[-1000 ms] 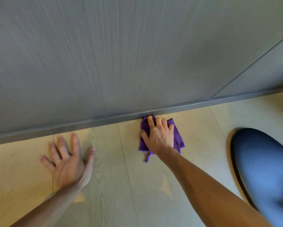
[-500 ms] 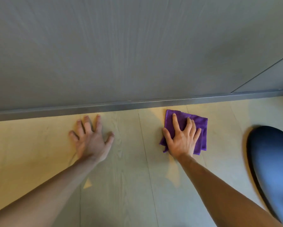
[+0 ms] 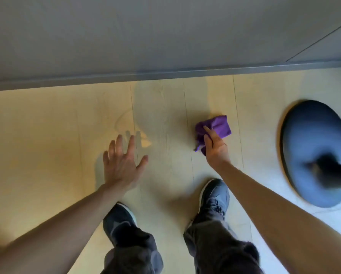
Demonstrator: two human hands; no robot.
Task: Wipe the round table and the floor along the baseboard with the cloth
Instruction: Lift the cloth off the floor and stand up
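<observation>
The right hand (image 3: 215, 149) holds the bunched purple microfibre cloth (image 3: 218, 127), its fingers closed around it, apparently lifted off the pale wood-plank floor (image 3: 47, 125) and well short of the grey metal baseboard (image 3: 126, 78). The left hand (image 3: 122, 165) hovers empty with fingers spread wide, probably for balance.
</observation>
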